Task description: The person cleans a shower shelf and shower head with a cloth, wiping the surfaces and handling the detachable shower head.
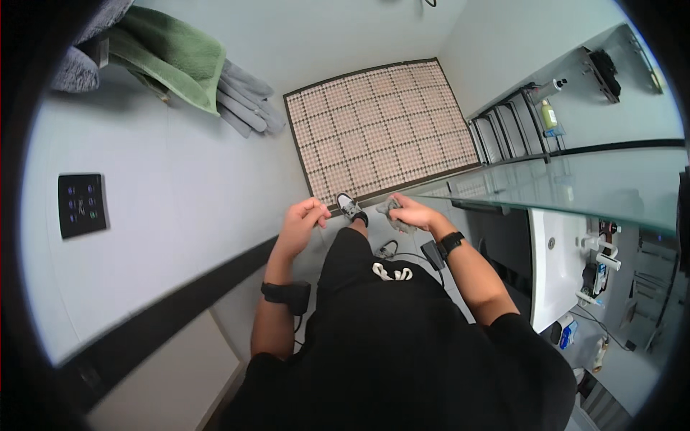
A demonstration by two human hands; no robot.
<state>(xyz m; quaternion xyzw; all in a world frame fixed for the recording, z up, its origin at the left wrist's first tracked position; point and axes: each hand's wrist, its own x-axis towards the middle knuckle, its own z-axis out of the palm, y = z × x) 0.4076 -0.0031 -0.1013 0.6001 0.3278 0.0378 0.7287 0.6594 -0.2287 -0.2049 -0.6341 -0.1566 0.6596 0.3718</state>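
Observation:
In my right hand [415, 213] is a crumpled grey-green cloth [392, 210], gripped between thumb and fingers and hanging a little below them. My left hand [305, 221] is held out in front of me with its fingers curled in, and nothing shows in it. Both hands are in the air over the floor, close to the near edge of a checked mat [381, 129]. Below them a grey and white shoe [351, 207] steps by the mat's edge.
A glass panel [546, 188] juts in at the right, near a white washbasin [557, 266]. Green towel [176, 57] and grey towels [248, 100] hang at the upper left. A black control panel [82, 205] is on the left wall. A black rack [510, 129] stands at the upper right.

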